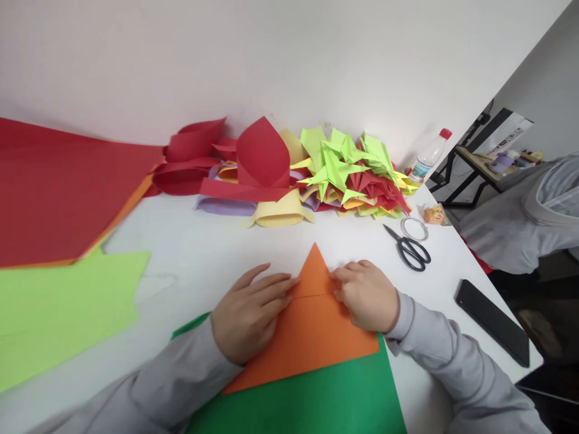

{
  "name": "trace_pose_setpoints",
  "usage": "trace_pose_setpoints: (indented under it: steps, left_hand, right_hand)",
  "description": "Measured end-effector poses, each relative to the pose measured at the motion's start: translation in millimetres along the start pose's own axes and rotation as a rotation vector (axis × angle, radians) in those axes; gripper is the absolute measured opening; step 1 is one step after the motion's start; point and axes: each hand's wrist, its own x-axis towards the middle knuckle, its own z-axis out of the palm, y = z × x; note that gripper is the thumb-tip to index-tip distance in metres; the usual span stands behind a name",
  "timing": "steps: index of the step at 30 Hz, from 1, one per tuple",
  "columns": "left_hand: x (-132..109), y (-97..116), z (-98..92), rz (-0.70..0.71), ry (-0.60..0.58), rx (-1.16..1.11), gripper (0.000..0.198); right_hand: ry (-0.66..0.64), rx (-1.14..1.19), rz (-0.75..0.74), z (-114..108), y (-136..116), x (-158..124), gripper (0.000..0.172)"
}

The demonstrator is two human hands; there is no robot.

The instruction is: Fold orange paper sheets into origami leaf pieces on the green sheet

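An orange sheet of paper (312,331) lies on a green sheet (316,398), its top brought to a point and a crease running across below that point. My left hand (251,310) rests over the orange paper's left side, fingers stretched out, with the tips at the left slope of the point. On the opposite slope, my right hand (367,294) is closed, its thumb and curled forefinger pinching the paper's edge. Black-handled scissors (411,248) lie beyond my right hand, beside a roll of tape (414,229).
Red paper (67,193) and light green paper (72,301) cover the left side. Folded paper shapes (335,172) are heaped along the wall beside a bottle (427,158). A black phone (493,322) lies near the right table edge; a person in grey (511,217) is beyond it.
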Motion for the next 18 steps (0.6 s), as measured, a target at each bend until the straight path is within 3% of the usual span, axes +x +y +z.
trace_pose_setpoints:
  steps: [9,14,18]
  left_hand:
    - [-0.2,-2.9,-5.9,0.005,0.027,0.051,0.029]
    - [2.1,0.6,-2.5,-0.149,0.02,0.141,0.022]
    - [3.1,0.7,3.1,-0.182,-0.033,0.15,0.031]
  right_hand:
    - [0.0,-0.008,-0.017,0.9,1.5,0.5,0.013]
    - [-0.011,-0.01,-0.009,0.1,0.8,0.3,0.013]
    - [-0.021,-0.014,-0.013,-1.6,0.3,0.3,0.013]
